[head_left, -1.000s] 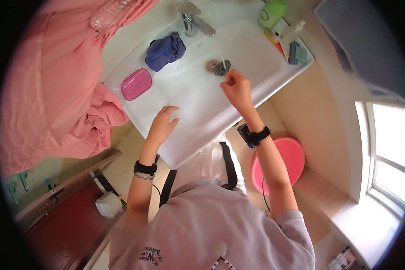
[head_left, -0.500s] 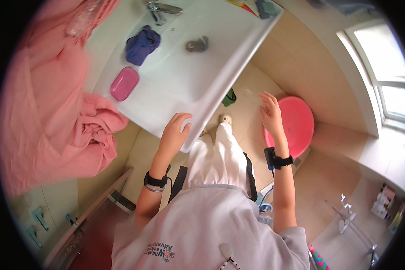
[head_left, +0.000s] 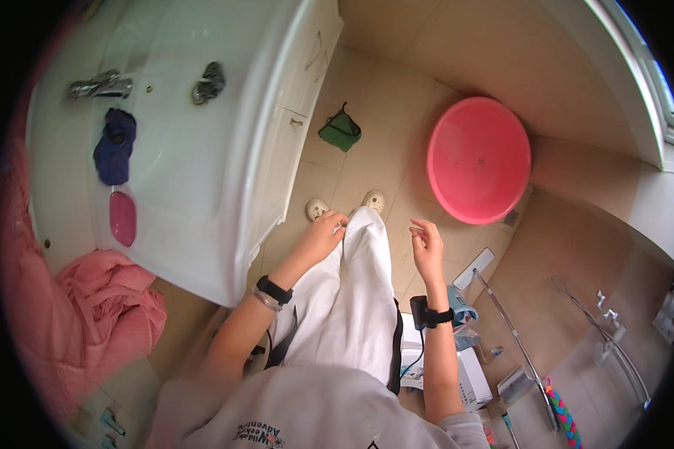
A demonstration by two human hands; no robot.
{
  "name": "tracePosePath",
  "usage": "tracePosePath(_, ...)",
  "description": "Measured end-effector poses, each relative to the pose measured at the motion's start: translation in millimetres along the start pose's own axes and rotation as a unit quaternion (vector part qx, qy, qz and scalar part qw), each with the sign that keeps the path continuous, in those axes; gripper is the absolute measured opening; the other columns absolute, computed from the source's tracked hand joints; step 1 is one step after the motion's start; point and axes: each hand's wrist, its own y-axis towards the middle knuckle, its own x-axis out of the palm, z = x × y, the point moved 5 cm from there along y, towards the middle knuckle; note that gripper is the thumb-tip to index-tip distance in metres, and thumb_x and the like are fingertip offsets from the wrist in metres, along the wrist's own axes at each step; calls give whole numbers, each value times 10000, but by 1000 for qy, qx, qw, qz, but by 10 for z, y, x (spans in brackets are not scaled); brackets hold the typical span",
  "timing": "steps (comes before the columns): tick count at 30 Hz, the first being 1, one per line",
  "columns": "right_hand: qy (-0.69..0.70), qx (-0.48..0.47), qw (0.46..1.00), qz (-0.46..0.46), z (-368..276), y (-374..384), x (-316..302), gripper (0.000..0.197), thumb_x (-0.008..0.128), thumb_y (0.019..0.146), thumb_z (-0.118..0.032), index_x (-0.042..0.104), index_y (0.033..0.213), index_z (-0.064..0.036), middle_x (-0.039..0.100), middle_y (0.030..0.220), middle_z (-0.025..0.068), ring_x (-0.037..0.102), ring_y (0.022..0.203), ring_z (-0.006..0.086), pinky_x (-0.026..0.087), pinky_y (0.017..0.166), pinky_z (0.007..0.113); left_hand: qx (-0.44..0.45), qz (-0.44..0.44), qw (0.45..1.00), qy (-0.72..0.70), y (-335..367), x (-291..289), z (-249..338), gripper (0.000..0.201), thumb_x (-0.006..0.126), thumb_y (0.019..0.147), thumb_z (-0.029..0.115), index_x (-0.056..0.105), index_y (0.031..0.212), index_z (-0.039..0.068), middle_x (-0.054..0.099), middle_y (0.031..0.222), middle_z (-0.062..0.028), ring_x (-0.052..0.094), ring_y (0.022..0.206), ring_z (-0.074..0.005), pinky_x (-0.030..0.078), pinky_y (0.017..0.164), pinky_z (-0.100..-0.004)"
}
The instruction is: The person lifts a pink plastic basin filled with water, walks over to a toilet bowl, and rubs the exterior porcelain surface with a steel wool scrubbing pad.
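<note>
My left hand [head_left: 324,233] hangs in front of my white trousers, fingers loosely bent, with nothing visible in it. My right hand [head_left: 427,251] is raised to the right of my legs, its fingers slightly apart and empty. Nearest to it is a large pink basin [head_left: 479,161] on the tiled floor, with no contact between them. A small green cloth item with a dark strap [head_left: 341,132] lies on the floor ahead of my shoes. To the left, a white washbasin [head_left: 187,176] holds a crumpled dark blue cloth [head_left: 115,147] and a dark grey lump [head_left: 208,83].
A pink oval dish [head_left: 123,218] and a chrome tap [head_left: 101,85] are on the washbasin. Pink fabric [head_left: 105,322] hangs at the left. A flat mop [head_left: 475,268], a white box [head_left: 472,380] and a shower hose [head_left: 629,363] stand on the right.
My view has swung right, away from the washbasin toward the floor and pink basin. My left hand has left the washbasin's edge and is now over my legs. My right hand stays empty.
</note>
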Motion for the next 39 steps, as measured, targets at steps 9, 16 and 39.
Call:
tracePosePath(9,-11,107,993,47,2103,1227,-3,149,493,847,19,581,966,10,593,923,128,604,836,213,466,762,279,-41,31,993,103,2876,1237,-2059,213,531,746,45,585,952,52,578,956,-192,556,884,-371,456,773,-410)
tracePosePath(16,-25,180,979,93,3952,1848,632,132,478,850,32,582,931,20,595,964,123,603,855,200,470,766,286,-59,-14,966,250,4948,2324,-3698,334,550,754,59,496,1080,8,479,1115,-196,487,1018,-361,455,825,-404)
tracePosePath(39,10,245,966,77,5434,2364,1602,156,464,887,-25,579,981,22,559,1051,151,590,915,233,463,815,315,-1,125,931,343,6477,2548,-5276,337,533,765,0,498,1100,6,470,1078,-234,518,928,-383,502,739,-420)
